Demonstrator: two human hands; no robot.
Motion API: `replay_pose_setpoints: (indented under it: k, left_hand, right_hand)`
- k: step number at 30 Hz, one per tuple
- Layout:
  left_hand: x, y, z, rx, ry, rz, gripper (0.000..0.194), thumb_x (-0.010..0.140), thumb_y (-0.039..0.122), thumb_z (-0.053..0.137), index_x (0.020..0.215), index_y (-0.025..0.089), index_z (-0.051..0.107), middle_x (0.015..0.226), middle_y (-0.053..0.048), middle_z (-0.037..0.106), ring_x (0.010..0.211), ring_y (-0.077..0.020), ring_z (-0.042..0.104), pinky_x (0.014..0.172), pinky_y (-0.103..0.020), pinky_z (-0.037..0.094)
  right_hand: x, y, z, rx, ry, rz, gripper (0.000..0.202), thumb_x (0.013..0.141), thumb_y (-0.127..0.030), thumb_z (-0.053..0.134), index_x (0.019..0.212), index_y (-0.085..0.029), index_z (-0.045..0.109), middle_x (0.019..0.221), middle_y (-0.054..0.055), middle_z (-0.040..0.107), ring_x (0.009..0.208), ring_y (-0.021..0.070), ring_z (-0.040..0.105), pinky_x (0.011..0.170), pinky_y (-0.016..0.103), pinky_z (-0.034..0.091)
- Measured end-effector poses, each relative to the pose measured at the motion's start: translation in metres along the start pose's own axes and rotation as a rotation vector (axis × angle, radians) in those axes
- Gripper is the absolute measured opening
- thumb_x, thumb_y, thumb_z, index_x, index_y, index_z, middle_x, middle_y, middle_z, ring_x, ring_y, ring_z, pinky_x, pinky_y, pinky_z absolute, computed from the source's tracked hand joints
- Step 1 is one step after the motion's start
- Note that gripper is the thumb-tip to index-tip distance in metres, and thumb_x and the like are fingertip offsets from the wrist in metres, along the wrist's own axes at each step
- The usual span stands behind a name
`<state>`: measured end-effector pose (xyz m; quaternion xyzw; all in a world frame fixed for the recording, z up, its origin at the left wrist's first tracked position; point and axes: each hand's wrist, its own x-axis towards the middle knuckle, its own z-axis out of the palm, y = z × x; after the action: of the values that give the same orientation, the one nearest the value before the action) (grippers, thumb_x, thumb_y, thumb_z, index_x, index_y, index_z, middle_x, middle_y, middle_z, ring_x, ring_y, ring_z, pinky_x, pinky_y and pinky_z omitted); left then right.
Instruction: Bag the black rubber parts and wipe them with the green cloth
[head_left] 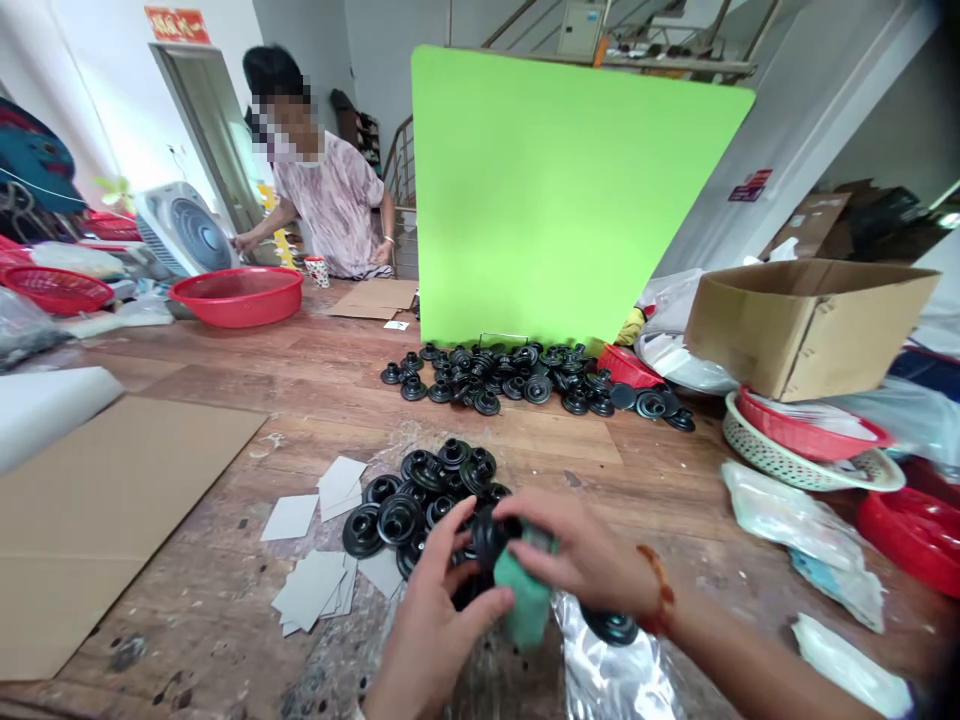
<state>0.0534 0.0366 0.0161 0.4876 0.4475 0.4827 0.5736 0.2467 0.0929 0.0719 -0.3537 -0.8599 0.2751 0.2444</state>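
Observation:
My left hand (439,610) curls its fingers and thumb around a black round stepped part (489,537). My right hand (585,552), with a reddish-brown bracelet at the wrist, closes on the same part from the other side. A green soft-looking piece (525,598), maybe cloth or sponge, hangs beneath the right fingers against the part; its kind is unclear. Just beyond my hands is a small heap of similar black parts (400,517). Another black part (609,626) lies under my right forearm, on clear plastic bags (611,675). Grey card squares (319,590) lie left of the heap.
A larger black pile (487,375) sits before a green upright board (562,200). Cardboard (142,520) covers the left. A carton (806,325) rests over baskets (810,470) at right. A person (330,200) stands behind a red basin (238,297) and a fan (187,230).

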Motion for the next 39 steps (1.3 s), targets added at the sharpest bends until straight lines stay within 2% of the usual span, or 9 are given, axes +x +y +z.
replay_pose_setpoints:
  k: [3, 5, 9, 16, 21, 24, 29, 32, 39]
  left_hand:
    - [-0.006, 0.008, 0.002, -0.277, -0.216, -0.176, 0.065, 0.061, 0.025, 0.083, 0.121, 0.023, 0.059, 0.119, -0.006, 0.064, 0.109, -0.0223, 0.059, 0.092, -0.031, 0.047]
    - [-0.010, 0.011, -0.001, -0.298, -0.249, -0.235, 0.053, 0.059, 0.027, 0.084, 0.109, 0.019, 0.066, 0.104, -0.006, 0.068, 0.096, -0.0205, 0.062, 0.082, -0.028, 0.048]
    - [-0.021, 0.011, 0.001, -0.127, -0.107, -0.033, 0.031, 0.069, 0.037, 0.078, 0.094, 0.020, 0.069, 0.113, -0.007, 0.064, 0.106, -0.0232, 0.058, 0.092, -0.033, 0.043]
    - [-0.039, -0.020, 0.029, 0.442, 0.350, 0.455, 0.030, 0.080, 0.055, 0.061, 0.088, 0.028, 0.070, 0.120, -0.008, 0.048, 0.121, -0.0300, 0.042, 0.103, -0.049, 0.035]
    - [-0.040, -0.026, 0.025, 0.620, 0.283, 0.466, 0.023, 0.087, 0.046, 0.055, 0.096, 0.030, 0.068, 0.126, -0.007, 0.041, 0.121, -0.0281, 0.042, 0.102, -0.049, 0.037]
    - [-0.036, -0.023, 0.017, 0.602, 0.230, 0.466, 0.018, 0.086, 0.040, 0.058, 0.097, 0.028, 0.065, 0.125, -0.008, 0.041, 0.120, -0.0272, 0.044, 0.101, -0.046, 0.039]
    - [-0.010, -0.018, -0.013, 0.631, 0.429, 0.373, 0.019, 0.087, 0.039, 0.056, 0.098, 0.025, 0.063, 0.114, -0.008, 0.050, 0.111, -0.0259, 0.049, 0.099, -0.047, 0.038]
    - [0.012, -0.011, -0.030, 0.827, 0.415, 0.380, 0.022, 0.086, 0.039, 0.059, 0.102, 0.026, 0.063, 0.115, -0.006, 0.058, 0.113, -0.0269, 0.049, 0.101, -0.049, 0.033]
    - [0.064, -0.005, -0.035, 1.094, 0.451, 0.288, 0.027, 0.087, 0.040, 0.055, 0.109, 0.025, 0.061, 0.114, -0.007, 0.065, 0.116, -0.0331, 0.049, 0.098, -0.055, 0.035]
  right_hand:
    - [-0.019, -0.030, 0.007, 0.172, -0.052, 0.020, 0.039, 0.079, -0.018, 0.064, 0.118, -0.024, 0.060, 0.111, 0.003, 0.067, 0.099, 0.0176, 0.062, 0.089, 0.029, 0.047]
    - [-0.026, -0.031, 0.007, 0.343, 0.108, 0.184, 0.035, 0.078, -0.024, 0.067, 0.113, -0.025, 0.063, 0.110, 0.004, 0.067, 0.100, 0.0189, 0.062, 0.088, 0.029, 0.048]
    - [-0.026, -0.030, 0.029, 0.857, 0.569, 0.549, 0.042, 0.081, -0.049, 0.066, 0.114, -0.024, 0.063, 0.111, 0.006, 0.066, 0.089, 0.0194, 0.064, 0.076, 0.029, 0.052]
    - [-0.022, -0.072, 0.106, 1.484, 0.690, 0.664, 0.060, 0.076, -0.064, 0.065, 0.115, -0.018, 0.066, 0.111, 0.008, 0.067, 0.108, 0.0229, 0.059, 0.097, 0.034, 0.046]
    - [-0.028, -0.071, 0.099, 1.196, 0.618, 0.700, 0.053, 0.079, -0.063, 0.062, 0.100, -0.015, 0.070, 0.105, 0.008, 0.068, 0.100, 0.0218, 0.061, 0.091, 0.031, 0.049]
    - [-0.038, -0.070, 0.092, 1.024, 0.454, 0.776, 0.057, 0.082, -0.069, 0.051, 0.098, -0.017, 0.069, 0.094, 0.008, 0.069, 0.074, 0.0188, 0.064, 0.067, 0.029, 0.053]
    - [-0.060, -0.061, 0.080, 0.904, 0.216, 0.841, 0.067, 0.080, -0.079, 0.039, 0.068, -0.019, 0.066, 0.054, 0.004, 0.059, 0.045, 0.0141, 0.051, 0.041, 0.025, 0.041]
    - [-0.063, -0.048, 0.056, 0.772, 0.281, 0.771, 0.071, 0.081, -0.079, 0.037, 0.048, -0.018, 0.054, 0.045, 0.004, 0.053, 0.042, 0.0121, 0.048, 0.040, 0.023, 0.037]
    - [-0.033, 0.016, -0.022, 0.112, 0.511, 0.597, 0.055, 0.093, -0.053, 0.036, 0.056, -0.016, 0.054, 0.054, 0.001, 0.054, 0.049, 0.0118, 0.049, 0.047, 0.022, 0.037]
